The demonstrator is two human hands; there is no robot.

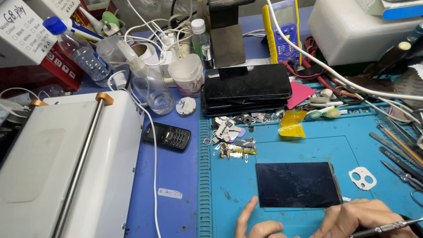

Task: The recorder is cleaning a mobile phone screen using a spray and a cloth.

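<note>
Both hands sit at the bottom edge of the view, right under the dark phone screen panel (298,184). The left hand (257,224) is open and holds nothing, fingers spread flat on the blue work mat (273,150), with one fingertip reaching up near the panel's lower left corner, which looks like a way to keep the panel from sliding. The right hand (359,218) is closed around a thin metal tool (387,227), gripped low like a pen, the shaft running off toward the right edge; the tip is hidden behind the fingers, so it's not clear whether it touches the panel.

The panel lies flat, glass side up and visibly scratched, in the middle of the mat's open area, where there's room to work around it. A white camera-hole gasket (362,178) sits just to its right, apart from it.

Further back, small screws and bits (232,140) are heaped in one patch on the mat, seemingly so they don't wander. Behind that is a stack of dark phones (246,90), out of the way but reachable. Tweezers and picks (398,154) line up along the right side, on the tool hand's side. An old keypad phone (167,136) rests off the mat to the left, next to the white machine (66,163).
</note>
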